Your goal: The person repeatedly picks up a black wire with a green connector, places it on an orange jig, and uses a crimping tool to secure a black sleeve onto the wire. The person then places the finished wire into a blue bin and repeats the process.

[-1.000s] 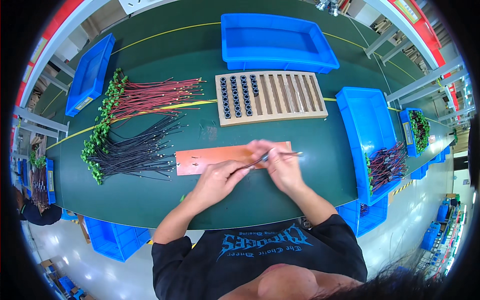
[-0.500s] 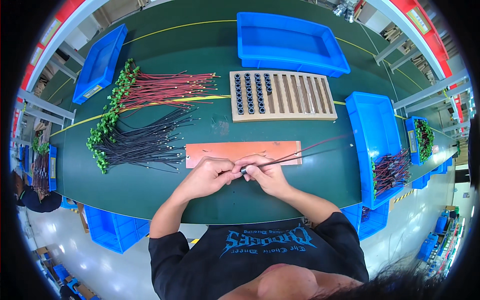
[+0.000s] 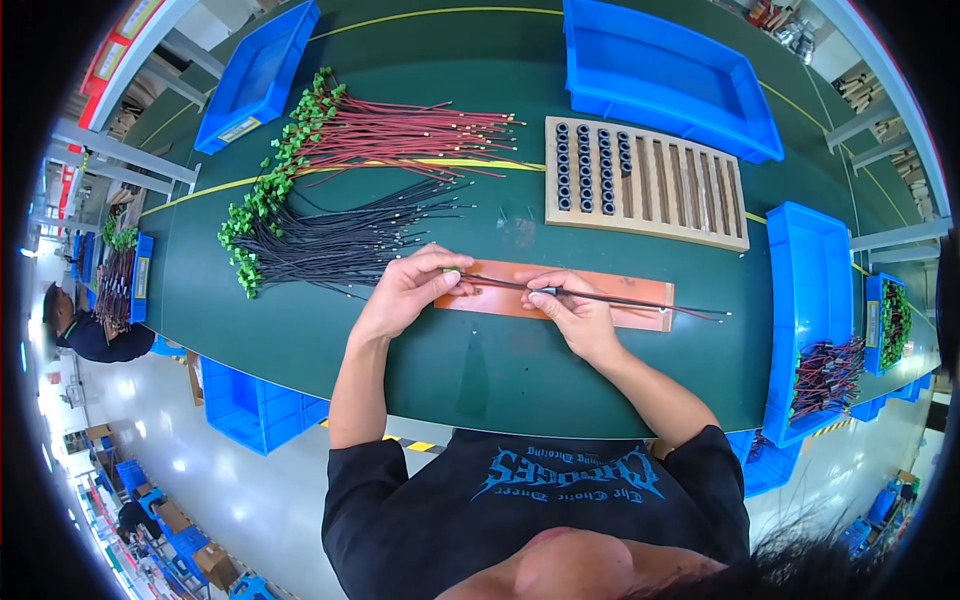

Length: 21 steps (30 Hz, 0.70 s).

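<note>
A pair of red and black wires (image 3: pixel 640 299) is stretched between my hands above the orange board (image 3: pixel 640 316). At their left end, my left hand (image 3: pixel 408 288) pinches a small green connector (image 3: pixel 452 273). My right hand (image 3: pixel 577 315) is closed, thumb and fingers gripping a short black sleeve (image 3: pixel 545 291) around the wires. The free wire ends stick out rightward past my right hand, over the green table (image 3: pixel 560 385). Part of the sleeve is hidden by my fingers.
A wooden rack (image 3: pixel 640 229) holds rows of black sleeves beyond the board. Red wires (image 3: pixel 410 130) and black wires (image 3: pixel 340 240) with green connectors lie at left. Blue bins stand at back left, at back (image 3: pixel 670 85) and at right (image 3: pixel 805 270). Another person (image 3: pixel 100 335) is at far left.
My hands, close together before, are now apart: the left at the green connector, the right on the sleeve. The wires have swung lower, nearly level. The whole view has shifted.
</note>
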Tool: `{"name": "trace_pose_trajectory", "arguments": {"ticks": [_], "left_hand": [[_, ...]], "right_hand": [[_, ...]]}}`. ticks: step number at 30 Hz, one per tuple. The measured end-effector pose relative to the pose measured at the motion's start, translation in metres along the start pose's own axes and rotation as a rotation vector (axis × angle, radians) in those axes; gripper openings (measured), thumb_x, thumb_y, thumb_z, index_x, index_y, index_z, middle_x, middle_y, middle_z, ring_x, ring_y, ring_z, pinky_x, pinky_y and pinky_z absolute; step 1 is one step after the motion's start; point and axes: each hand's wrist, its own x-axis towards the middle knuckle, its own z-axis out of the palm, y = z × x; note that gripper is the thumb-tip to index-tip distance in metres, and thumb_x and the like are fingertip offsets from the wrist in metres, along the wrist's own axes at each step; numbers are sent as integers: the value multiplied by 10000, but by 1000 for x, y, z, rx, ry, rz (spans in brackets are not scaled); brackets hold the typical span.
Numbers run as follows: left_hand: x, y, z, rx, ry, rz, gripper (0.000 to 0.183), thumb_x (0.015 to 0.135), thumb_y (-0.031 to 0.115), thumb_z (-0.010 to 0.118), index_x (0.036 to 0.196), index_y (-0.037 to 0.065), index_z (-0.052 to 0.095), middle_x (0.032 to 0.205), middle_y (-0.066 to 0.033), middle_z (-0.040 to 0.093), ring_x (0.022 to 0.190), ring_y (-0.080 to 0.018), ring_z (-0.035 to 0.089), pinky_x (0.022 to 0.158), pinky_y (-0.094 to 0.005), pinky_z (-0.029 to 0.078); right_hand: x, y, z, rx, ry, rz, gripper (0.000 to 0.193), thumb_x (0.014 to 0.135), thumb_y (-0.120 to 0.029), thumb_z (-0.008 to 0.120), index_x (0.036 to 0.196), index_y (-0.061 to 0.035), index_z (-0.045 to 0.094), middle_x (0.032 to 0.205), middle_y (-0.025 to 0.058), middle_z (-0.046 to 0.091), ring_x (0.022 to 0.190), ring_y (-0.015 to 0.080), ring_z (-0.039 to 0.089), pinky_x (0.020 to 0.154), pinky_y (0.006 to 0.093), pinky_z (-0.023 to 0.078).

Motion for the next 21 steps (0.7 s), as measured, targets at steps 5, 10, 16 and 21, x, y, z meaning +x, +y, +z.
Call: {"name": "trace_pose_trajectory", "arguments": {"ticks": [5,10,16,21], "left_hand": [[2,-2,2,117,97,16,310,950,-99,699,1256,-50,709,1175,-94,695,1079,-178,716,977,-304,601],[4,-5,3,204,104,51,291,931,-120,705,1209,-40,736,1163,-105,704,1075,-179,713,973,-296,600],[5,-7,-5,241,90,90,241,925,-115,715,1148,-37,764,1170,-115,695,1046,-184,713,939,-304,601],[7,-17,6,79,192,175,305,895,-151,719,1178,-41,738,1169,-129,680,1022,-202,710,924,-323,604]], "right_hand": [[0,0,-1,18,34,39,138,1075,-26,592,1206,0,626,1350,206,663,1194,239,684,1000,375,597],[1,-8,3,150,82,27,157,1072,-36,606,1209,16,662,1284,154,667,1196,202,662,1012,348,606],[0,0,-5,-85,33,-69,149,1088,-48,580,1228,-16,622,1334,186,674,1173,210,680,918,346,605],[2,-7,-1,66,21,-10,181,1088,-46,579,1267,-25,592,1338,182,675,1167,196,673,881,333,599]]}}
